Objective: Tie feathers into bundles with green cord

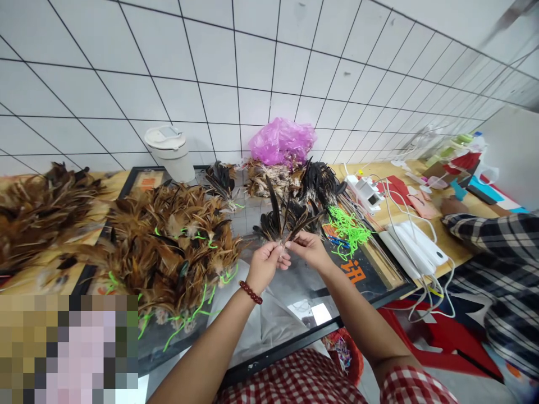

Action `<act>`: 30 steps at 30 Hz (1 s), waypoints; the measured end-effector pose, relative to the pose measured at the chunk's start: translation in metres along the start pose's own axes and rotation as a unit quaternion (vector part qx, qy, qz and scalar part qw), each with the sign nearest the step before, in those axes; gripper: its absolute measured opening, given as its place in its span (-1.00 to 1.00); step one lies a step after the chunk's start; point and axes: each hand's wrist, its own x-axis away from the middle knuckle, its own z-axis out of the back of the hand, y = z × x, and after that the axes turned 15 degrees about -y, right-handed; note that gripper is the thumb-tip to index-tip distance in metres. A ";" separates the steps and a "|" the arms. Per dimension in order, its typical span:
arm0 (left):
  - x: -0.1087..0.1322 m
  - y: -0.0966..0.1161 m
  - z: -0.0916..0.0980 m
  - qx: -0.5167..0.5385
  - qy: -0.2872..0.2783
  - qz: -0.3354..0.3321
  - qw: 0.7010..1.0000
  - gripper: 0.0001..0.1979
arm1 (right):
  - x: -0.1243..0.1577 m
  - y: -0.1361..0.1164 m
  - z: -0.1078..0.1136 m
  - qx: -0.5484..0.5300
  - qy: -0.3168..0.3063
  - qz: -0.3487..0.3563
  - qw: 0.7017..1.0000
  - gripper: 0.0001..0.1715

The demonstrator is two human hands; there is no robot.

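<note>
My left hand (266, 264) and my right hand (309, 247) meet above a glass-topped table (307, 297), fingers pinched together on the stems of a small bunch of dark feathers (282, 219) that fans upward. A red bead bracelet (251, 292) circles my left wrist. To the left lies a big heap of brown feather bundles (168, 247) tied with green ties. Loose green ties (347, 227) lie just right of my hands.
More brown feathers (37, 210) lie at far left, dark feathers (311, 179) and a pink plastic bag (282, 140) by the tiled wall. A white lidded cup (170, 151) stands behind. White devices with cables (410, 247) sit at right, beside another person's plaid sleeve (501, 235).
</note>
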 end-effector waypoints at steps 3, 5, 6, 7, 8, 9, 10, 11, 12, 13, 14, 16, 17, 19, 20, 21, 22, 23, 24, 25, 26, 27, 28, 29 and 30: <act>0.001 0.000 0.002 -0.038 -0.039 0.003 0.999 -0.69 | 0.000 0.000 0.002 0.099 0.015 0.033 0.994 -0.63; 0.001 0.000 0.004 -0.074 -0.074 0.009 0.994 -0.68 | 0.001 -0.003 0.003 0.142 0.012 0.051 0.988 -0.63; 0.001 0.000 0.004 -0.089 -0.087 0.012 0.992 -0.67 | 0.001 -0.005 0.003 0.152 0.009 0.058 0.987 -0.64; 0.001 -0.001 0.005 -0.097 -0.095 0.014 0.991 -0.66 | 0.002 -0.006 0.002 0.154 0.006 0.063 0.986 -0.64; 0.001 -0.001 0.005 -0.097 -0.098 0.016 0.990 -0.65 | 0.002 -0.008 0.002 0.148 0.006 0.065 0.987 -0.65; 0.001 -0.001 0.005 -0.088 -0.096 0.014 0.991 -0.65 | 0.003 -0.009 0.002 0.133 0.009 0.064 0.989 -0.66; 0.001 -0.001 0.005 -0.071 -0.085 0.010 0.994 -0.65 | 0.003 -0.009 0.003 0.111 0.018 0.062 0.992 -0.68; 0.001 0.000 0.005 -0.048 -0.067 0.002 0.997 -0.65 | 0.004 -0.009 0.006 0.087 0.036 0.058 0.994 -0.69; 0.001 0.000 0.005 -0.023 -0.043 -0.009 0.999 -0.65 | 0.004 -0.007 0.011 0.069 0.062 0.051 0.994 -0.71; 0.001 0.001 0.005 0.002 -0.017 -0.019 1.000 -0.64 | 0.005 -0.006 0.018 0.062 0.095 0.039 0.993 -0.72; 0.001 0.001 0.005 0.024 0.005 -0.029 0.999 -0.63 | 0.006 -0.004 0.027 0.074 0.131 0.020 0.988 -0.74; 0.001 0.002 0.005 0.054 0.031 -0.045 0.997 -0.62 | 0.007 0.001 0.045 0.159 0.193 -0.034 0.968 -0.77; 0.001 0.002 0.005 0.062 0.036 -0.050 0.996 -0.62 | 0.008 0.002 0.052 0.225 0.216 -0.061 0.948 -0.75; 0.000 0.002 0.005 0.065 0.043 -0.058 0.995 -0.62 | 0.009 0.003 0.060 0.355 0.246 -0.102 0.896 -0.69; 0.000 0.001 0.005 0.062 0.045 -0.060 0.995 -0.62 | 0.010 0.003 0.060 0.404 0.248 -0.116 0.873 -0.68; -0.001 0.001 0.005 0.059 0.047 -0.060 0.995 -0.62 | 0.010 0.002 0.057 0.439 0.240 -0.127 0.856 -0.68; -0.001 0.000 0.005 0.056 0.047 -0.060 0.996 -0.62 | 0.009 0.002 0.053 0.463 0.223 -0.139 0.847 -0.68; -0.001 0.000 0.004 0.053 0.047 -0.059 0.996 -0.62 | 0.009 0.002 0.048 0.479 0.201 -0.150 0.841 -0.69; -0.001 -0.001 0.004 0.051 0.047 -0.059 0.996 -0.62 | 0.008 0.002 0.044 0.491 0.176 -0.157 0.838 -0.71; -0.001 -0.001 0.004 0.050 0.046 -0.059 0.996 -0.62 | 0.007 0.003 0.040 0.499 0.156 -0.158 0.838 -0.75; -0.001 -0.001 0.004 0.050 0.047 -0.059 0.996 -0.62 | 0.006 0.005 0.038 0.500 0.144 -0.154 0.840 -0.80; -0.001 -0.001 0.004 0.051 0.047 -0.060 0.996 -0.62 | 0.005 0.007 0.037 0.490 0.140 -0.146 0.848 -0.83; -0.001 0.000 0.004 0.051 0.047 -0.060 0.996 -0.62 | 0.004 0.009 0.038 0.465 0.141 -0.135 0.864 -0.84; -0.001 0.000 0.004 0.053 0.047 -0.061 0.996 -0.62 | 0.004 0.011 0.039 0.424 0.144 -0.122 0.886 -0.83; -0.001 0.000 0.004 0.056 0.046 -0.062 0.995 -0.62 | 0.003 0.012 0.042 0.368 0.148 -0.107 0.912 -0.80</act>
